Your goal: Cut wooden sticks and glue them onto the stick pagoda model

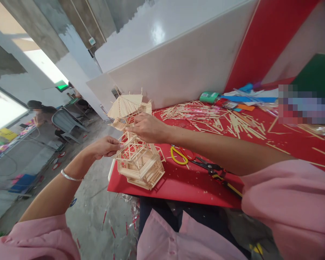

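A small pagoda model built of thin wooden sticks stands at the near left corner of a red-covered table. Its pointed, ribbed roof leans above an open lattice of sticks. My left hand is at the model's left side, thumb and fingers pinched together at the lattice; what lies between them is too small to name. Just under the roof, my right hand reaches in from the right with bent fingers closed at the upper lattice. Its fingertips partly cover the spot, so what they hold is unclear.
Yellow-and-red-handled scissors and dark pliers lie right of the model. Loose wooden sticks and a green roll lie farther back. A white board rises behind. A person sits near a grey chair at left.
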